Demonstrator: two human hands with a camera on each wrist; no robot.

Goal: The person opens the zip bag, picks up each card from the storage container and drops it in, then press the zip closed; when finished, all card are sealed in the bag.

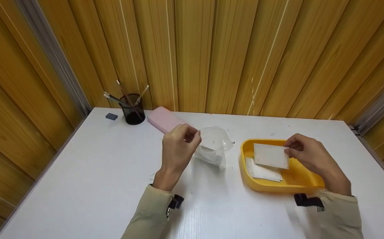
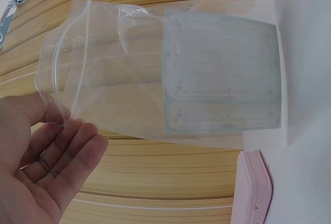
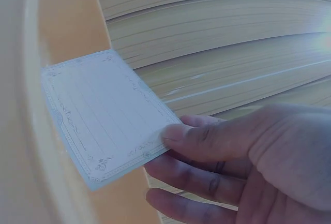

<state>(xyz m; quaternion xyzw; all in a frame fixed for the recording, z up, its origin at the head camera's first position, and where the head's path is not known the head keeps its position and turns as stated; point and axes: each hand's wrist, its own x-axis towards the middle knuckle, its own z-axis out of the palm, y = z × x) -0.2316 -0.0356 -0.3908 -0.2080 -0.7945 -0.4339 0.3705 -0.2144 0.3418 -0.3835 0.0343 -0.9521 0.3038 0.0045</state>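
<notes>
Right grip (image 1: 307, 154) pinches a lined notecard (image 1: 270, 156) near one corner, left grip (image 1: 178, 147) a zip-lock bag (image 1: 213, 141); such slight holds might slip.

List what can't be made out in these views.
Head: right end of yellow tray, behind right hand.
Head: right end of pink case, behind left hand.
Left wrist: how many cards the clear bag holds; they overlap.
Right wrist: rest of yellow tray, cut off by frame edges.

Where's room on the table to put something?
The white table is bare left of the left hand, nearer than the mesh pencil cup, and between the sleeves. Crowded: from the pink case to the zip bag and yellow bin.
</notes>
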